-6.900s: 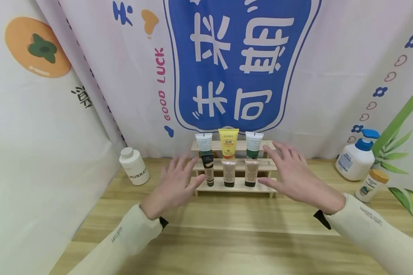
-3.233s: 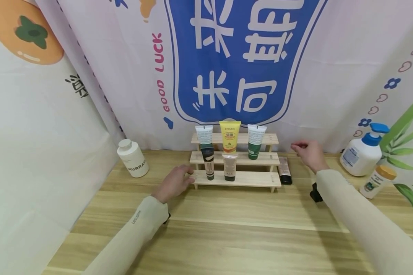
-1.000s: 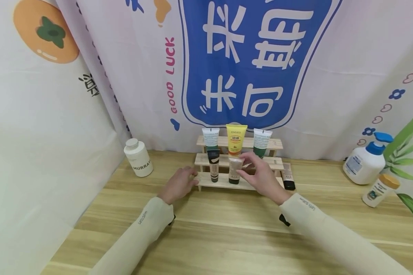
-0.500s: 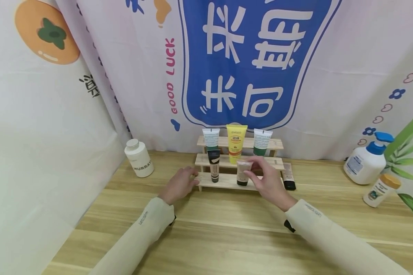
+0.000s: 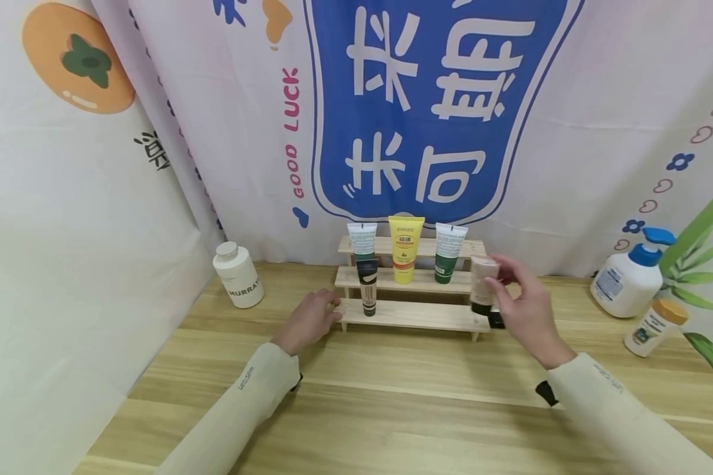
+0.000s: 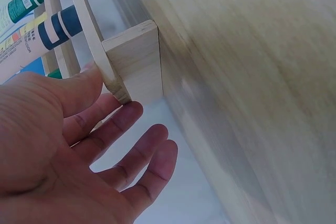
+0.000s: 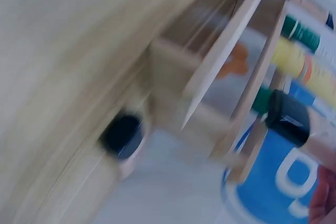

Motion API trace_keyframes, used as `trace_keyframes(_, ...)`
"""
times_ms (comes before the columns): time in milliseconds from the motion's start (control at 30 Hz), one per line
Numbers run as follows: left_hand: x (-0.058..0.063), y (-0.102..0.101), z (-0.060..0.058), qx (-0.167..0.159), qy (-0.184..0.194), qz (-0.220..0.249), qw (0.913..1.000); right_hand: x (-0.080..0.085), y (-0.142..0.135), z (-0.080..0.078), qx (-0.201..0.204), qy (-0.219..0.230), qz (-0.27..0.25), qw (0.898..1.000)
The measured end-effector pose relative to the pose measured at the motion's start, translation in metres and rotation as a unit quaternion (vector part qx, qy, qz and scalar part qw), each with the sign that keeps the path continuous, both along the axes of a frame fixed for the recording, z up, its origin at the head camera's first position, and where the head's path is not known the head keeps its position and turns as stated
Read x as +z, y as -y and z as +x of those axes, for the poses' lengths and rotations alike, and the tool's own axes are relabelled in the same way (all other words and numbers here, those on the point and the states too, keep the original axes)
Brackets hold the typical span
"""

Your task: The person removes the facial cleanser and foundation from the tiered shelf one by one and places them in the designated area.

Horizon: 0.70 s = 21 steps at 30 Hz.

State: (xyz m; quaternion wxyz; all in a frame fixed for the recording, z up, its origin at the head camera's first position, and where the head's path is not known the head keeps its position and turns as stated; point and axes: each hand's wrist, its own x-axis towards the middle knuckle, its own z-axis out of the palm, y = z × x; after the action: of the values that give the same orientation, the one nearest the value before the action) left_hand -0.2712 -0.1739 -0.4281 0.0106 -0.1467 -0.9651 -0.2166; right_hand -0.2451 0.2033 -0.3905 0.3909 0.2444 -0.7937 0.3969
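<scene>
1. The right hand (image 5: 529, 313) pinches the pink tube (image 5: 483, 284), cap down, between thumb and fingers.
2. A second ago that tube stood mid-way along the rack's (image 5: 422, 315) bottom step; now it is held off the step, at the right end.
3. The left hand (image 5: 309, 320) grips the rack's left end, as before.
4. The black tube (image 5: 368, 287) keeps its place on the bottom step.
5. The other tube (image 7: 122, 135) still lies beside the rack, now partly hidden in the head view.

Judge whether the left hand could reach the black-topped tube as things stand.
Likely yes: the left hand pinches the rack close to the black-topped tube, with nothing standing between hand and tube.
</scene>
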Motion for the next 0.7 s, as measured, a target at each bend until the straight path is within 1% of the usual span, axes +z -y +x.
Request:
trace_keyframes(33,0.0,0.0,0.0,0.0,0.0,0.0,1.0,0.0,-0.007,-0.002,-0.017,0.008,0.003,1.0)
trace_keyframes(100,0.0,0.001,0.001,0.001,-0.001,-0.002,1.0,0.0,-0.022,-0.008,-0.047,0.04,0.01,0.998)
trace_keyframes(167,0.0,0.001,0.001,0.001,-0.002,-0.005,1.0,-0.003,-0.037,-0.014,-0.072,0.084,0.023,0.994)
trace_keyframes(200,0.0,0.001,0.001,0.0,-0.003,-0.005,1.0,-0.004,-0.043,-0.017,-0.084,0.114,0.029,0.989)
trace_keyframes(267,0.0,0.001,0.002,0.001,-0.002,-0.005,1.0,-0.007,-0.055,-0.023,-0.1,0.171,0.048,0.979)
trace_keyframes(333,0.0,0.001,0.002,0.001,0.0,-0.004,1.0,-0.011,-0.065,-0.028,-0.107,0.216,0.071,0.968)
trace_keyframes(467,-0.001,0.001,0.001,0.0,-0.001,-0.004,1.0,-0.02,-0.078,-0.038,-0.101,0.294,0.102,0.945)
trace_keyframes(500,-0.001,0.0,0.001,-0.001,-0.001,-0.005,1.0,-0.022,-0.08,-0.04,-0.097,0.317,0.107,0.937)
trace_keyframes(600,0.0,0.0,0.0,-0.002,-0.003,-0.006,1.0,-0.029,-0.084,-0.049,-0.093,0.372,0.116,0.916)
trace_keyframes(700,0.0,-0.001,0.0,0.001,0.003,-0.005,1.0,-0.034,-0.086,-0.059,-0.096,0.413,0.12,0.898)
